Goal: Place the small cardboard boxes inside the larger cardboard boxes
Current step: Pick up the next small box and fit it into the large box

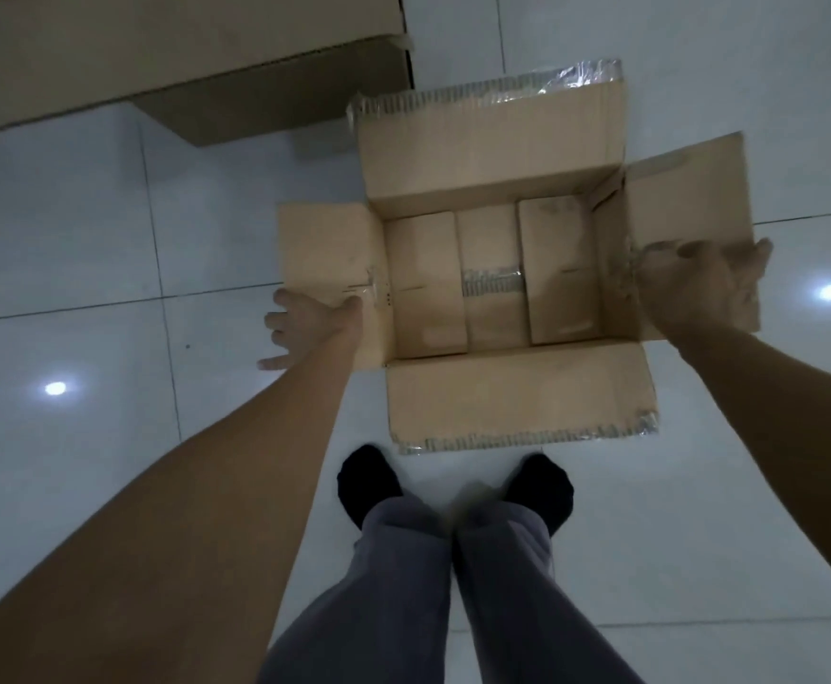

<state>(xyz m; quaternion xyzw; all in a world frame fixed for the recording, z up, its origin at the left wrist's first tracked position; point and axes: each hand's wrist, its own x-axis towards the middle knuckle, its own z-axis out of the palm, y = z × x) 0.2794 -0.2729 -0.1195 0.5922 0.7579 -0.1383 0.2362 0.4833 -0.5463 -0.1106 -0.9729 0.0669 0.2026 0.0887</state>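
A large open cardboard box (517,140) stands on the tiled floor in front of my feet, all its flaps folded outward. On its bottom lie three tan cardboard panels (426,283) side by side, the middle one with a strip of tape. Whether they are small boxes or the bottom flaps I cannot tell. My left hand (305,325) is at the near corner of the left flap (327,249), fingers spread, thumb touching the cardboard. My right hand (699,283), blurred, lies over the right flap (685,190) with its fingers apart. Neither hand carries anything.
A second, bigger cardboard box (167,46) sits at the top left, its near corner close to the open box's far flap. My legs in grey trousers and black socks (369,481) stand just behind the near flap (517,392). Glossy white tiles surround everything.
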